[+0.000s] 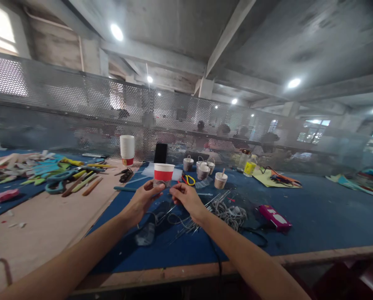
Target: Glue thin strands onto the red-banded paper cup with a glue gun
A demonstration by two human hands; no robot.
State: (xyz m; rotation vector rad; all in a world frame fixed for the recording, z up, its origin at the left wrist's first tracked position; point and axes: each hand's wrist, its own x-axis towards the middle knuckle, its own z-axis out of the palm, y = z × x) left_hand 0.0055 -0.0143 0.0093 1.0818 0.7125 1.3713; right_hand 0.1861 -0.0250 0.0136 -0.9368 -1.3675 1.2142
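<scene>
My left hand (144,200) is closed around the lower part of a white paper cup (164,174) with a red band. Grey cord (159,182) circles the cup's base, partly hidden by my thumb. Just right of the cup, my right hand (188,201) pinches what looks like the loose end of this thin cord; the fingers hide most of it. Below both hands, a loop of cord and a clear plastic piece (145,234) lie on the blue mat (124,246). A heap of grey cord (230,212) lies beside my right wrist, with thin metallic-looking sticks (191,225).
Behind the hands stand several cord-wrapped cups (203,171), yellow-handled scissors (190,180) and a black phone (160,153). Stacked paper cups (127,148) are at left, near blue-handled scissors (57,181). At right are a yellow-labelled bottle (250,166) and a magenta pack (274,217).
</scene>
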